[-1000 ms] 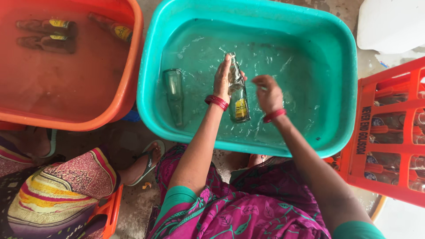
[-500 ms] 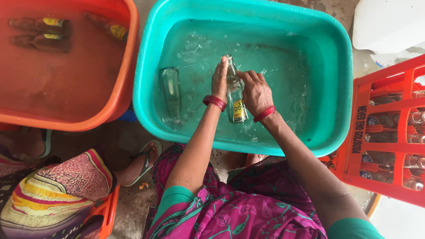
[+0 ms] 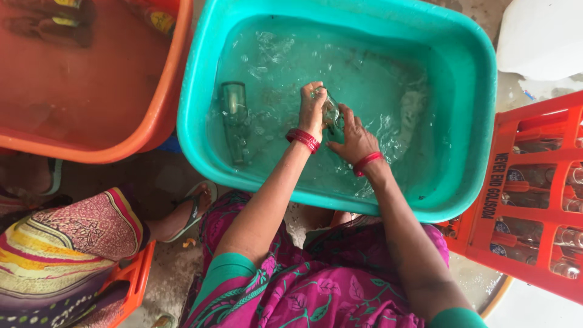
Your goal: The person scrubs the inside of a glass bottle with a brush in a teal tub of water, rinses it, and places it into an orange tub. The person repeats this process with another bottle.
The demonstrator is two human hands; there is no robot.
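Observation:
A clear glass bottle (image 3: pixel 331 111) is half under the water in the teal tub (image 3: pixel 480 115). My left hand (image 3: pixel 313 108) grips it near its upper end. My right hand (image 3: pixel 353 140) wraps over its lower body, so most of the bottle is hidden. Both wrists carry red bangles. A second glass bottle (image 3: pixel 234 121) lies sunk in the water to the left of my hands, apart from them.
An orange tub (image 3: pixel 164 115) of murky water with several bottles (image 3: pixel 54 27) stands at the left. A red crate (image 3: pixel 534 194) holding bottles is at the right. Another person's patterned sleeve and sandalled foot (image 3: pixel 194 206) are at lower left. A white container (image 3: pixel 540 36) sits top right.
The bottle has gone from upright above the water to lower and tilted into it. My right hand has closed over its body, and the water now ripples more.

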